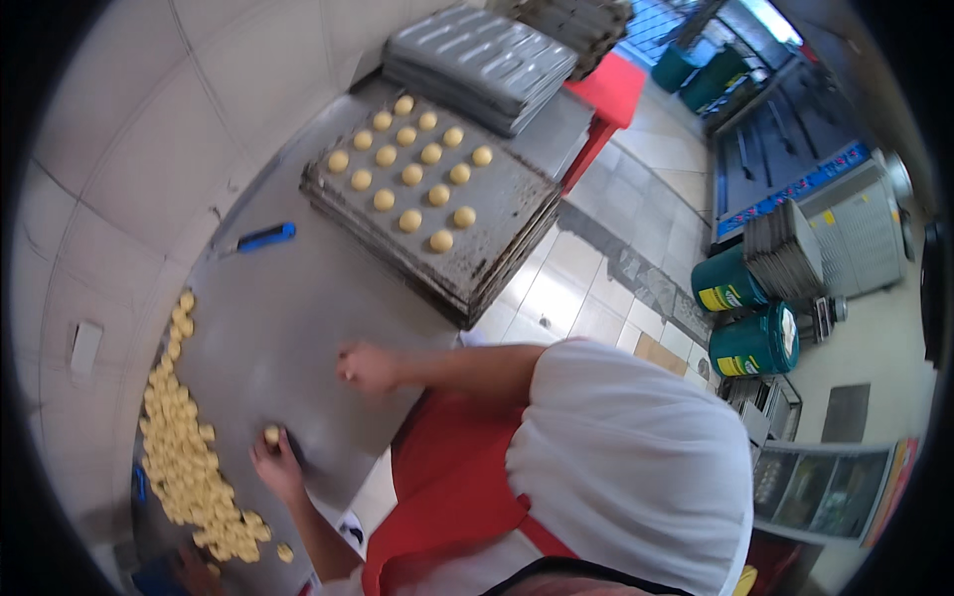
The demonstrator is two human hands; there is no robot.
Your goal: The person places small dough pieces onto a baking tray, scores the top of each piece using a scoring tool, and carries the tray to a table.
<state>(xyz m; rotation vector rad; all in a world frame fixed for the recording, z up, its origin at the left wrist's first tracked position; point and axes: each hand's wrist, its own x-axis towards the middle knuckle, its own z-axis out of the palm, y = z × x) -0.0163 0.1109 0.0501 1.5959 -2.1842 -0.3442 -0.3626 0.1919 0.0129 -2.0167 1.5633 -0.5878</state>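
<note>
My left hand (278,460) is closed on a small pale yellow dough piece (271,435) over the steel table (288,328). My right hand (363,366) is above the table, further forward and right, with fingers curled; what is in them, if anything, is blurred and hidden. A pile of cut dough pieces (179,442) lies along the table's left edge. Several rows of round dough balls (430,153) sit on a dark stained baking tray (497,228), the top one of a stack. A blue-handled tool (266,236) lies on the table left of the tray.
Stacked metal pans (477,60) stand behind the tray, by a red plastic stool (606,89). A tiled wall (119,149) borders the table's left. Across the tiled floor are green buckets (753,341), stacked trays (785,258) and a glass-front display case (815,487).
</note>
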